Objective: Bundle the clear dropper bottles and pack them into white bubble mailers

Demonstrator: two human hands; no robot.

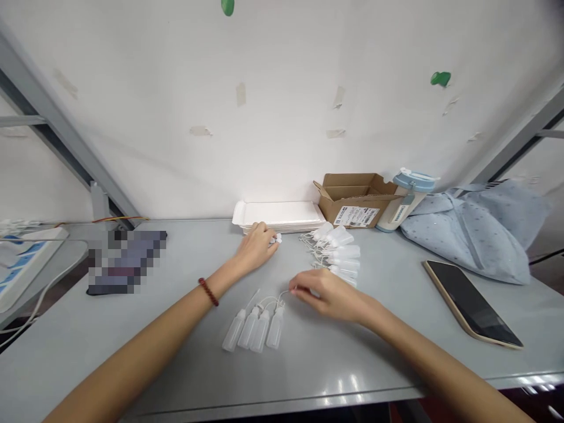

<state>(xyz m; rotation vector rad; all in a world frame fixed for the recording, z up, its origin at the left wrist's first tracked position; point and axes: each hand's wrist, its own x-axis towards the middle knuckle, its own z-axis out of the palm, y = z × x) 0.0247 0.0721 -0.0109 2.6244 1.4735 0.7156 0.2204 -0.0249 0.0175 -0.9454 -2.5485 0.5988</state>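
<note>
My left hand [259, 247] is closed, fingers curled down over some small white plastic pieces [277, 238] in front of the stacked white boxes. Whether it grips one or several of them is hidden. My right hand [324, 291] pinches the end of a thin white tube [283, 294] rising from a small clear squeeze bottle [275, 330]. That bottle lies at the right of a small row of similar bottles [253, 330], each with a thin tube or loop at its neck. Beyond my right hand lies a pile of several more bottles [346, 252] with white loops.
White flat boxes [282, 212] and an open cardboard box [359, 202] stand against the wall. To their right are a blue-lidded cup [408, 200], a pale blue cloth bag [471, 229] and a phone [473, 302]. At left lie a blurred dark item [132, 261] and a power strip [29, 264].
</note>
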